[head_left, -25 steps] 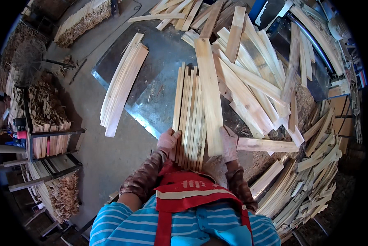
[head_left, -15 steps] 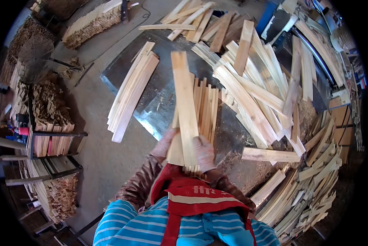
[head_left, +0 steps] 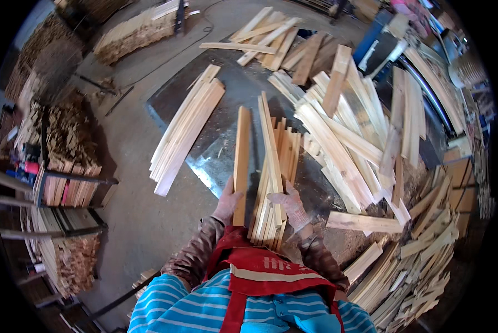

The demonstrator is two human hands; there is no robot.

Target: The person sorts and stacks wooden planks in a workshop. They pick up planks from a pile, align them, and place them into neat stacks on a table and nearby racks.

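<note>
My left hand [head_left: 226,202] is closed round the near end of a wooden board [head_left: 241,161], held turned on its edge and pointing away from me. A second wooden board [head_left: 269,150], also seen edge-on, is gripped near its lower end by my right hand [head_left: 291,206], thumb across it. The two boards are apart. Under and beside the right board lies a row of narrow boards [head_left: 289,152] set on edge, just in front of my red apron [head_left: 282,271]. My right fingers are partly hidden behind the board.
A neat stack of boards [head_left: 188,130] lies left on a dark metal sheet [head_left: 174,83]. A loose heap of boards [head_left: 337,147] spreads to the right, with one board [head_left: 365,222] crosswise nearer me. Bundled wood [head_left: 74,252] stands far left; offcuts [head_left: 410,277] pile at lower right.
The board that lay face up across another is now turned on edge. My hands have moved apart, each with one board, uncovering more of the row beneath. The whole view has shifted slightly.
</note>
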